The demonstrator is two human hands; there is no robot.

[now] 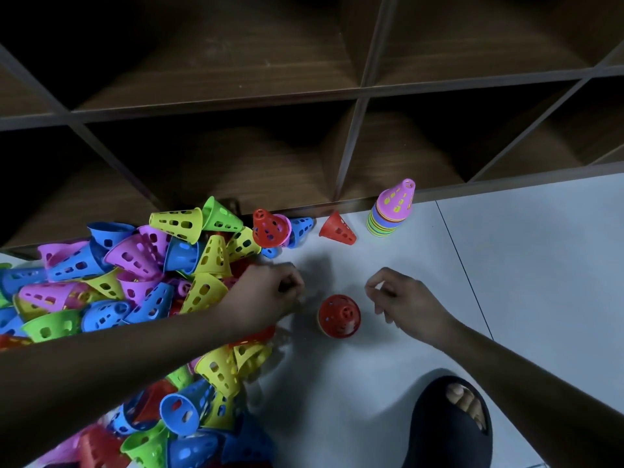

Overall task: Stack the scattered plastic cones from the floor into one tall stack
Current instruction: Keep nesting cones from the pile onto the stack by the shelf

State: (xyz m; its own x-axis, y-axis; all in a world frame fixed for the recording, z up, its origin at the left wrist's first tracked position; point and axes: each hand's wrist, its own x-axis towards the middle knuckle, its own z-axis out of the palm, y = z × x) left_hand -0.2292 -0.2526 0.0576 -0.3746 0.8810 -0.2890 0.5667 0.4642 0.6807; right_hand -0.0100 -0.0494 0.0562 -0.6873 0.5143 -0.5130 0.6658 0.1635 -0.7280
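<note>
A big heap of perforated plastic cones [141, 285] in yellow, blue, pink, green and red covers the floor at the left. A short stack of cones [391, 214] topped by a pink one stands upright near the shelf base. One red cone [339, 315] stands on the floor between my hands. Another red cone [337, 229] lies tipped over near the stack. My left hand [270, 295] hovers at the heap's edge with fingers curled, holding nothing visible. My right hand [405, 298] hangs just right of the red cone, fingers loosely curled and empty.
A dark wooden cubby shelf [354, 96] fills the top half, its base meeting the white tiled floor [506, 265]. My foot in a black slipper [452, 423] rests at the bottom right.
</note>
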